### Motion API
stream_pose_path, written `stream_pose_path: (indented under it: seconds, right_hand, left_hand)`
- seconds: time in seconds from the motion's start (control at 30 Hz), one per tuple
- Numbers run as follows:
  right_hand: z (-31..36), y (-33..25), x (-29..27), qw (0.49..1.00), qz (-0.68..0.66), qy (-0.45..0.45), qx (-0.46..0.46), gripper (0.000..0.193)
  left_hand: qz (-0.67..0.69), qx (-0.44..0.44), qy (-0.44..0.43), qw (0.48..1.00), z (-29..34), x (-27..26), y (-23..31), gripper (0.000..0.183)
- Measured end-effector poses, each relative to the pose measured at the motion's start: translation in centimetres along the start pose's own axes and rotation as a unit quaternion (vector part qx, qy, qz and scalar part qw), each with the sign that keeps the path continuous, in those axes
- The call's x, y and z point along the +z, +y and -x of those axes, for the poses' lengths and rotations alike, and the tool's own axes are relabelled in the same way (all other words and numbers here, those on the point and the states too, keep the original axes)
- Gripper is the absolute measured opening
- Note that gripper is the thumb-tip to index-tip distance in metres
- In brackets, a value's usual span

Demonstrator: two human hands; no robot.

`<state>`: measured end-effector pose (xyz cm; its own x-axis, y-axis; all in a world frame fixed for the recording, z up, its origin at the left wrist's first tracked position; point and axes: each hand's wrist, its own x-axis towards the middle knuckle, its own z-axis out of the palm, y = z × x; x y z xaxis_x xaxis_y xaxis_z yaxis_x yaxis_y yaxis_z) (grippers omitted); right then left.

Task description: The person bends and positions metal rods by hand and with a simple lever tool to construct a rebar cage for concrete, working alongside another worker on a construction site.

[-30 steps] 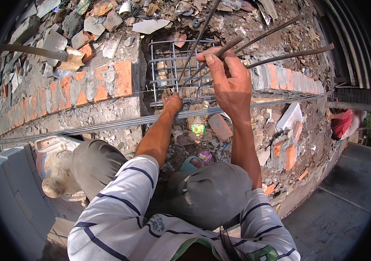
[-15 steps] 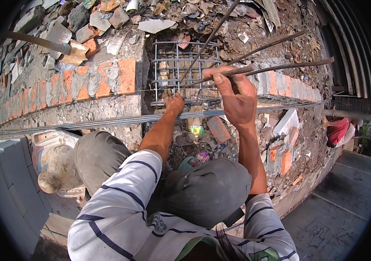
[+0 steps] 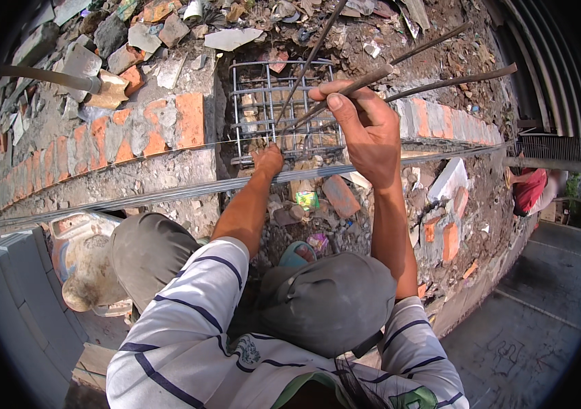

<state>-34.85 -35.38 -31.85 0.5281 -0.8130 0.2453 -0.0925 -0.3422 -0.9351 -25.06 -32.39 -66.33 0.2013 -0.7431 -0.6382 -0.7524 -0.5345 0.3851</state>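
Observation:
A grey steel rebar cage [image 3: 282, 126] lies in a gap between two brick rows. At its near edge my left hand [image 3: 268, 160] is closed, its fingertips bent over and against the bars; exactly what they pinch is too small to make out. Above the cage's right side, my right hand [image 3: 371, 133] grips a dark, thin rod [image 3: 362, 82] between thumb and fingers. This rod slants down left toward the middle of the cage. Other dark rods [image 3: 312, 58] rise from the same spot, fanning out up and right.
Long steel bars [image 3: 168, 192] cross between me and the cage. Brick rows [image 3: 190, 120] flank the gap, with rubble around. A shovel [image 3: 66, 78] lies far left, a stained plastic container [image 3: 89, 266] by my left knee. Another person [image 3: 530, 191] crouches far right.
The view has shifted slightly. My right hand has tilted the rod's upper end more steeply upward. My left hand stays at the cage's near edge.

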Motion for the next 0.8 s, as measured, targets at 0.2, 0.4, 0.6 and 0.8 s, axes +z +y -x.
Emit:
stream_pose_path:
  seconds: [0.2, 0.4, 0.6, 0.8]
  right_hand:
    - [2.8, -0.1, -0.7, 0.999, -0.010, -0.033, 0.015, 0.017]
    - [4.3, -1.3, -0.7, 0.998, -0.047, -0.030, 0.022, 0.021]
    - [0.2, 0.1, -0.1, 1.000, 0.006, -0.001, 0.029, 0.021]
    - [0.3, -0.2, -0.3, 0.999, 0.028, 0.008, 0.046, 0.020]
  left_hand:
    - [0.003, -0.007, 0.028, 1.000, -0.5, 0.6, 0.0, 0.052]
    - [0.025, -0.004, -0.004, 1.000, -0.2, 0.4, 0.1, 0.050]
    - [0.035, -0.011, -0.002, 0.999, -0.5, 0.2, -0.2, 0.050]
    - [0.049, 0.005, 0.030, 0.998, -0.7, 0.7, -0.2, 0.049]
